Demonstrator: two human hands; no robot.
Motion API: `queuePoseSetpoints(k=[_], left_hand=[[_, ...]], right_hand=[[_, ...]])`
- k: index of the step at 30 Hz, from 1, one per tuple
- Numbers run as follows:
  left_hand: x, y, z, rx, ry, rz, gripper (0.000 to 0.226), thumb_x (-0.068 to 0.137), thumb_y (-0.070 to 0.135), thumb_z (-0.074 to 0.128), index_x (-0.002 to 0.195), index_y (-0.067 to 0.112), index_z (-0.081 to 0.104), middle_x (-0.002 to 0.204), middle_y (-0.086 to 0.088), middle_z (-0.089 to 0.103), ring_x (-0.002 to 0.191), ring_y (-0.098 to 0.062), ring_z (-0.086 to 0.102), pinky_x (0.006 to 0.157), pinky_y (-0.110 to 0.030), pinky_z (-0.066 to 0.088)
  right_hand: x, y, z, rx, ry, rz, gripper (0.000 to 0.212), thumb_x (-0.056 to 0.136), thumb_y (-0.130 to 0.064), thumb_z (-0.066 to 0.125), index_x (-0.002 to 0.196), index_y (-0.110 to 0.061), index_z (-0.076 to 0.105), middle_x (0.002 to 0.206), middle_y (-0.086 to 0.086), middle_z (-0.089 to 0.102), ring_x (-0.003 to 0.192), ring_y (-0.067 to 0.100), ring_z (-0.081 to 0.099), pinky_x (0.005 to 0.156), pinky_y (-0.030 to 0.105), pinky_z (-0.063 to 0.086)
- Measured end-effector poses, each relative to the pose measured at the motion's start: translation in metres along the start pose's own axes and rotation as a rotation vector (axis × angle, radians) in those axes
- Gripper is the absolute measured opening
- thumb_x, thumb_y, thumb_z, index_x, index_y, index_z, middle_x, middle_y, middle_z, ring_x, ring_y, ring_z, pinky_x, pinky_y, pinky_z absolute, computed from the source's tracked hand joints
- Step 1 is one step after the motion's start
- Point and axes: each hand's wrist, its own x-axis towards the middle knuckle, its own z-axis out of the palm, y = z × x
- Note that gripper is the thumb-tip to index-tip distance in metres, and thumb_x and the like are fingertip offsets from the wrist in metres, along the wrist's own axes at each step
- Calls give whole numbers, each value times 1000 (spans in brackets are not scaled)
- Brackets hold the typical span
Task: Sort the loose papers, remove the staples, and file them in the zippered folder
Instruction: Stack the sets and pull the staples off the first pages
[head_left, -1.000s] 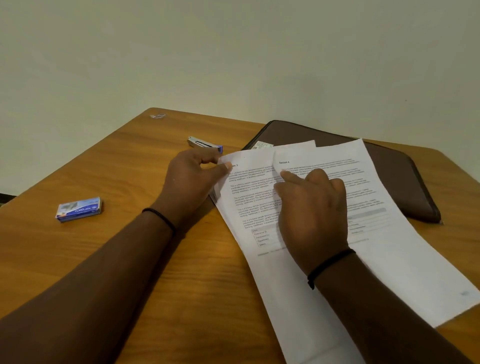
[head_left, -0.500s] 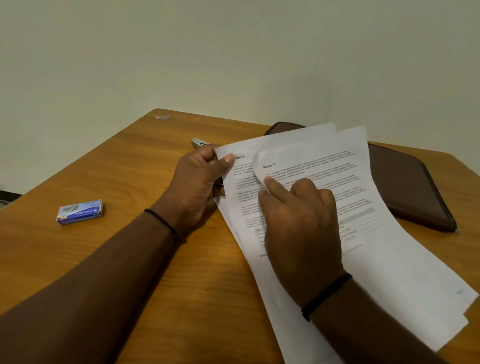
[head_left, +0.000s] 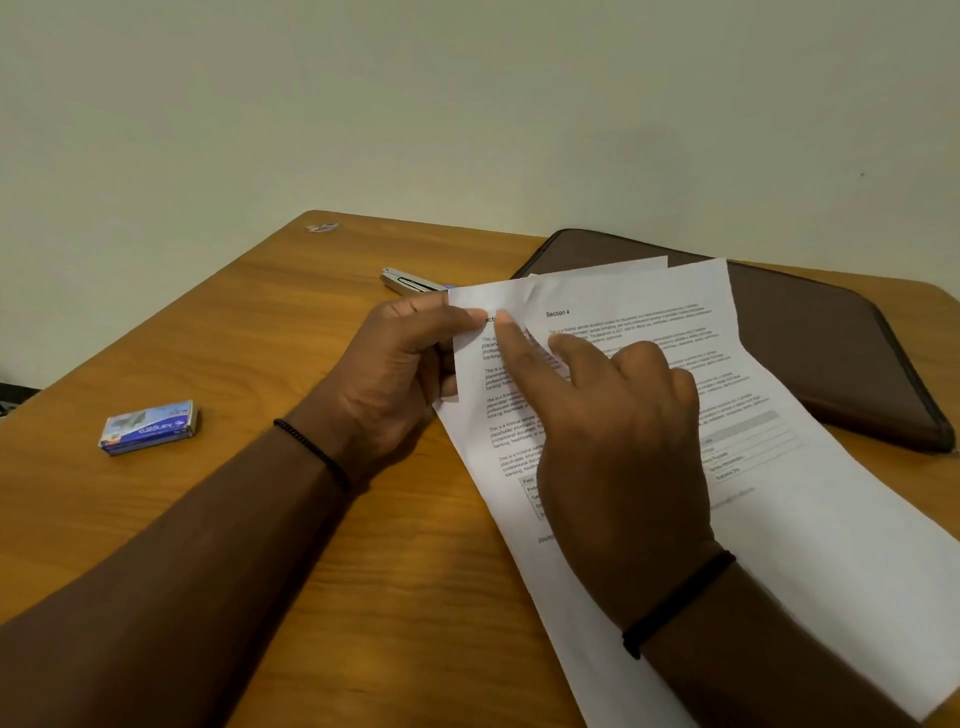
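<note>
Right hand (head_left: 618, 441) shifted left; papers (head_left: 779, 519) under hands.

The right hand (head_left: 613, 441) covers the middle of the papers (head_left: 810, 519), so most of the lower sheet's table and several text lines are hidden. The left hand (head_left: 400, 374) blocks the sheets' upper left edge, and its fingers curl out of sight behind the paper. The body text is too small to read (only the heading "Section 4" is legible). The papers' near end runs off the bottom edge. They overlap the brown folder (head_left: 831, 353), concealing its near left part; its zipper cannot be made out. The stapler (head_left: 410, 283) is half hidden behind the left hand and paper corner. A small object (head_left: 322, 227) at the table's (head_left: 208, 338) far corner is too small to identify.
</note>
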Motion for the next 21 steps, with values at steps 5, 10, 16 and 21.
queuePoseSetpoints(k=[5,10,16,21], left_hand=[[2,0,-2,-109,-13,-21,39,89,9,62,50,17,62,82,-10,67,84,-29,59,65,-27,44],[4,-2,-3,-158,-19,-34,31,84,11,62,54,18,60,114,-28,56,109,-42,45,77,-36,36],[3,0,-4,-139,-47,-21,31,87,10,61,57,18,65,110,-22,66,107,-39,57,83,-37,45],[3,3,-2,-188,-51,-39,22,88,8,63,70,16,74,117,-25,67,107,-37,61,81,-34,54]], right_hand=[[0,1,0,-42,-12,-2,52,91,-24,67,141,-19,55,113,17,69,85,33,61,69,41,46],[1,2,-2,-38,-4,-9,52,89,-29,65,139,-18,57,115,17,70,86,33,63,71,40,47],[2,1,-3,-41,-4,-8,50,89,-28,62,138,-17,59,116,17,70,87,34,64,71,40,48],[1,1,-4,-11,45,-25,45,90,-26,62,134,-15,62,115,18,71,85,34,64,69,39,48]])
